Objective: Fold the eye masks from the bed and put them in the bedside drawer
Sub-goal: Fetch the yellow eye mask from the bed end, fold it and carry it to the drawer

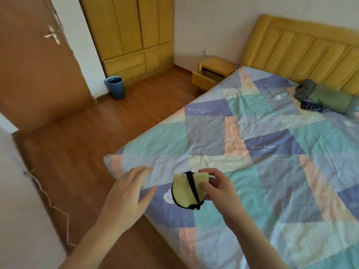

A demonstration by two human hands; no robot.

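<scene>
Fingers (210,186) of the right hand (217,188) pinch a folded yellow eye mask (185,191) with its black strap, held just above the near corner of the bed (262,152). Beside it the left hand (128,193) hovers with spread, straight fingers, holding nothing. Across the room, the bedside drawer (206,77) stands pulled open next to the yellow headboard (303,49). Folded clothes (322,98) lie near the headboard.

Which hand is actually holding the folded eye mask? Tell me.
The right hand: its fingers and thumb pinch the yellow eye mask above the quilt. The left hand is spread flat, holding nothing.
</scene>
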